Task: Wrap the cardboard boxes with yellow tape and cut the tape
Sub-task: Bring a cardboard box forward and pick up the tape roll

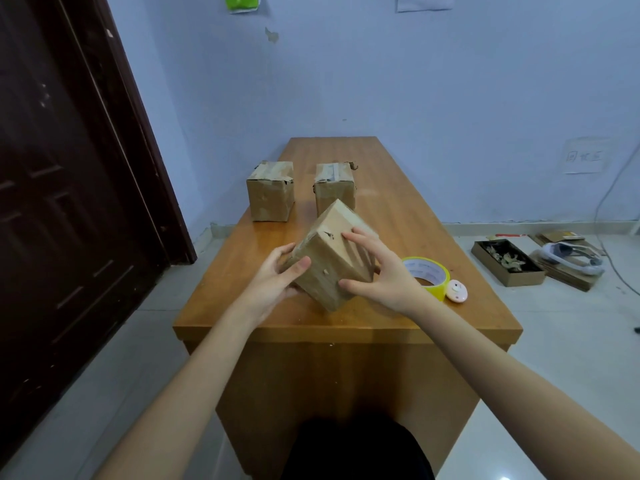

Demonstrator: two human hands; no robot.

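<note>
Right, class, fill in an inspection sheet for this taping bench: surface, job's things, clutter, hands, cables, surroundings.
Surface: wooden table, bare at the far end.
Job's things: tilted cardboard box held over the near part; two more boxes, far left box and far right box, upright; yellow tape roll lying flat; small pink-and-white cutter beside it.
Clutter: nothing seen on the table.
Hands: left hand and right hand both grip the tilted box.
Cables: white cable down the wall.
Surroundings: dark door, floor tray of scraps.
</note>
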